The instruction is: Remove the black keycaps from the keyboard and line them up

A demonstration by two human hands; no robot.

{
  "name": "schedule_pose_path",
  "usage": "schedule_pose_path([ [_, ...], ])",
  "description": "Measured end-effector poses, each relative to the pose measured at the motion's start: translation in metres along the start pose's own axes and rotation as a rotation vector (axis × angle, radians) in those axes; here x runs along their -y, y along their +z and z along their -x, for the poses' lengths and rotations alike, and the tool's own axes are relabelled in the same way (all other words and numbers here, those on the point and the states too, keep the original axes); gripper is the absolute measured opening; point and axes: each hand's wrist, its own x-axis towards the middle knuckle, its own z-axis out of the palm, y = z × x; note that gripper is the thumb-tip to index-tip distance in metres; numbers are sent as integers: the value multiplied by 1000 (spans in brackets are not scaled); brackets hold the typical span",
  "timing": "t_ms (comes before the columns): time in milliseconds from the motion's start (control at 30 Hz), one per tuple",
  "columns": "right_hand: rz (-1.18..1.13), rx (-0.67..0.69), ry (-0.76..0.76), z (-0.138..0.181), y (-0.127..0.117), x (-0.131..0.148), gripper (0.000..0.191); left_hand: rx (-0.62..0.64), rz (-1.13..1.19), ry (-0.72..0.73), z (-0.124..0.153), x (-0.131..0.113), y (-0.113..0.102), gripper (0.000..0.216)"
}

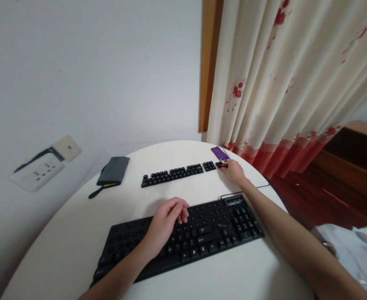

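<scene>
A black keyboard [198,237] lies across the near part of the white round table, with keycaps off along its upper and left parts. My left hand [171,212] is over its middle, fingers curled in and thumb against them, with nothing visible in it. Farther off, my right hand [232,170] pinches at the right end of a row of loose black keycaps [173,175]. A thin, shiny bit shows at its fingertips, too small to name. Just beyond these fingers lies a flat purple packet [220,153].
A grey pouch [114,170] with a black strap sits at the table's left edge. The keyboard's cable [263,186] runs off the right side. Behind are a wall with a socket [39,171] and a flowered curtain [264,83]; a white bag [352,250] is at lower right.
</scene>
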Motion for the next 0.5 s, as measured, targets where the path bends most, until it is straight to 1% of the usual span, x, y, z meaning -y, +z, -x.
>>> schedule_pose_path([
  [500,-13,-8,-19,1,0,1,17,17,10,-8,-1,3,-1,26],
])
